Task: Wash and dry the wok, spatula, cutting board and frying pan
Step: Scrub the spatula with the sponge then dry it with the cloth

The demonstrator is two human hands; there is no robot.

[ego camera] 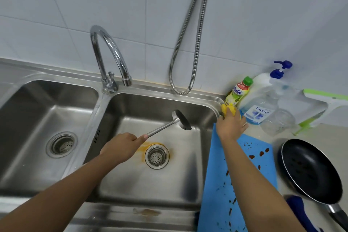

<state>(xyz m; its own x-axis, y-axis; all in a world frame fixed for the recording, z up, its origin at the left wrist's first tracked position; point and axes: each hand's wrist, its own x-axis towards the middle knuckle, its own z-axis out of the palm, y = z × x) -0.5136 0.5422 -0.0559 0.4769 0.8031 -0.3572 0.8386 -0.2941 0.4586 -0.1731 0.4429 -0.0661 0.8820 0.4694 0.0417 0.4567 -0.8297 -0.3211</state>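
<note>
Our left hand grips the spatula over the sink, while our right hand seems to clutch a yellow sponge.

Half-hidden yellow item, cropped frying pan handle

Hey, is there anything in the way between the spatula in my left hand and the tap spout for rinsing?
Nothing visible. The left hand holds the spatula over the right sink basin, and the space up to the tap spout is open. The hose hangs farther right, at the wall.
</note>
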